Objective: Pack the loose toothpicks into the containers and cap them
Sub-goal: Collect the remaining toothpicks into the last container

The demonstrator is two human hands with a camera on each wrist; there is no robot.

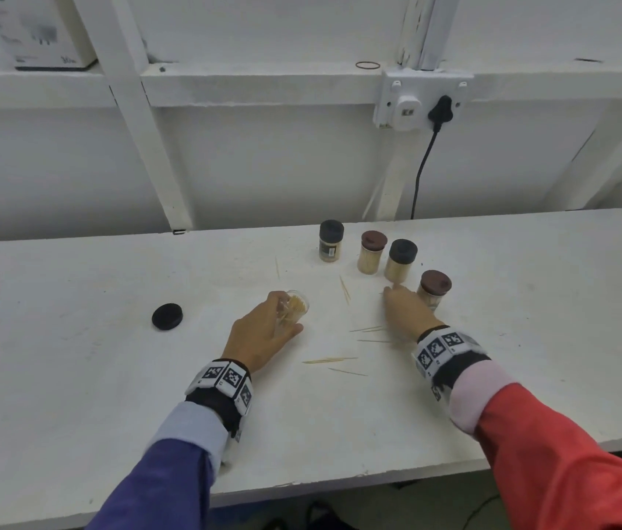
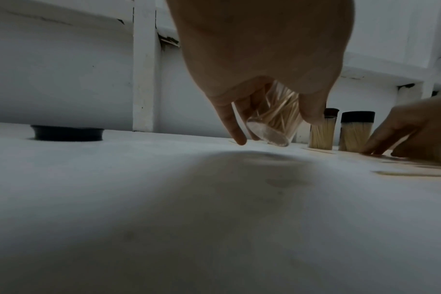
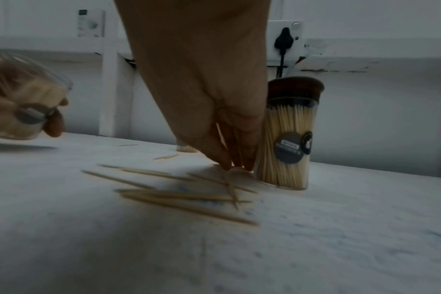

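Left hand [image 1: 263, 330] wrapped around an open jar [image 1: 294, 306], fingers [image 2: 235, 127] and thumb curled about its clear wall. Jar tilted, lifted off the tabletop [image 1: 72, 395], mouth turned away from the wrist, partly filled with toothpicks. One left finger stretched down, tip near the tabletop just beside the jar's base.

Right hand [image 1: 407, 311] reaching down, fingers [image 3: 237, 151] straight and bunched, tips touching the tabletop. Cannot tell whether a pick is pinched between them. Just right of those fingertips, touching or nearly so, a capped jar [image 3: 288, 139] with a brown lid and round dark label, upright, packed full.

Loose toothpicks [image 1: 372, 332] scattered on the tabletop below the right fingers, toward the wrist, some crossing each other. More loose ones [image 1: 330, 360] between the two wrists, and a few [image 1: 345, 288] between the two sets of fingers.

Beyond the right fingertips, three more capped jars upright: a black-lidded one [image 1: 401, 262] nearest, a brown-lidded one [image 1: 371, 252] beside it, another black-lidded one [image 1: 330, 241] farther left.

Black cap [image 1: 167, 316] lying on the tabletop, well left of the left fingers.
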